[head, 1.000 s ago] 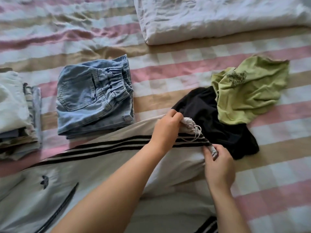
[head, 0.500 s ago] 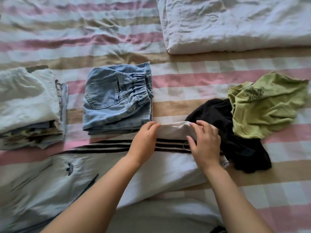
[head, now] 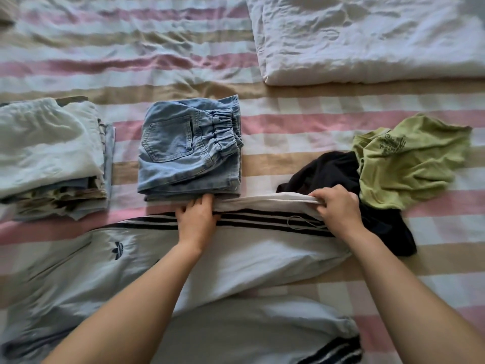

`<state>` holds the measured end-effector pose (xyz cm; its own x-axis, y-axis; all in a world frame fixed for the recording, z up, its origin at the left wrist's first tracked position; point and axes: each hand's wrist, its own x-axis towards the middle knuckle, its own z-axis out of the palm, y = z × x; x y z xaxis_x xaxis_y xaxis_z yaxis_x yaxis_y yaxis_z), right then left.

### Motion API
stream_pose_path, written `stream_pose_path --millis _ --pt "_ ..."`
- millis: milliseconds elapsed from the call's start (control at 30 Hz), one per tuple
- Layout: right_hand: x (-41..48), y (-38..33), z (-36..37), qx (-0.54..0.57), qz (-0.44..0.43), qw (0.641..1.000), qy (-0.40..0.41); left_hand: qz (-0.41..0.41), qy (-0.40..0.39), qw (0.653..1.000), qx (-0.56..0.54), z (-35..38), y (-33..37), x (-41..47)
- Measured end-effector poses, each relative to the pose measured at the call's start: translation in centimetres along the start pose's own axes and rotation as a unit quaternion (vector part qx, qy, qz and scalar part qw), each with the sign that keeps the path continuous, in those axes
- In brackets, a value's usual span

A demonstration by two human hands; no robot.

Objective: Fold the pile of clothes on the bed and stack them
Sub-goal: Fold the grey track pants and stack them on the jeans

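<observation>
Pale grey track pants (head: 249,258) with three black side stripes lie spread across the near part of the bed. My left hand (head: 196,219) presses flat on the striped edge near the folded denim. My right hand (head: 338,208) grips the waistband end, fingers curled over the fabric, beside a loose drawstring. Folded blue denim shorts (head: 189,148) sit just beyond my left hand. A stack of folded clothes (head: 49,153) lies at the left. A crumpled black garment (head: 338,172) and a crumpled green shirt (head: 409,158) lie at the right, unfolded.
The bed is covered with a pink, beige and white striped sheet (head: 131,64). A white folded duvet (head: 367,40) lies at the far right. Another part of the grey pants bunches at the near edge (head: 262,334).
My hands have spread apart along the pants' top edge: the left slid left toward the denim, the right stayed at the waistband. The view shifted left, showing more of the folded stack.
</observation>
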<state>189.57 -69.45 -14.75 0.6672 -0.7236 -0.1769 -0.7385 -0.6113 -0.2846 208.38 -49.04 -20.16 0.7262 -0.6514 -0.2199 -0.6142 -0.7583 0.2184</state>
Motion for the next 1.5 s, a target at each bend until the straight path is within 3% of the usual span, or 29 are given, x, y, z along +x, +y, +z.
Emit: stream_pose_path --millis 200,400,567,867,1000,1167,1367,1433,1500 --pt "-4.0 0.0 -1.7 0.056 -0.004 0.996 0.071 0.111 0.087 0.971 -0.191 -4.7 -0.7 -3.7" --pt "-13.0 1.3 -4.4 0.116 -0.059 0.99 0.055 0.211 0.06 0.943 -0.25 -9.2 -2.1 -12.8" --pt "-20.7 4.1 -3.2 0.165 -0.048 0.984 -0.048 0.22 -0.036 0.936 -0.274 -7.8 -2.5 -21.6" --pt "-27.5 6.6 3.6 0.114 0.043 0.979 -0.166 0.159 -0.164 0.942 -0.246 0.5 -4.0 -29.0" --pt "-28.3 6.4 4.6 0.144 0.084 0.976 -0.139 0.124 -0.172 0.95 -0.23 1.9 -4.3 -29.2" --pt "-29.4 6.6 2.9 0.183 0.055 0.979 -0.068 0.142 -0.193 0.936 -0.259 0.8 -4.8 -29.7" --pt "-30.3 6.8 4.4 0.097 0.073 0.963 -0.239 0.128 -0.288 0.929 -0.195 1.7 -5.0 -30.6" --pt "-29.9 6.3 4.5 0.087 0.09 0.973 -0.196 0.124 -0.287 0.934 -0.173 1.8 -4.5 -30.1" --pt "-29.3 5.0 4.2 0.119 0.095 0.986 -0.065 0.129 -0.188 0.943 -0.242 1.4 -3.5 -29.3"
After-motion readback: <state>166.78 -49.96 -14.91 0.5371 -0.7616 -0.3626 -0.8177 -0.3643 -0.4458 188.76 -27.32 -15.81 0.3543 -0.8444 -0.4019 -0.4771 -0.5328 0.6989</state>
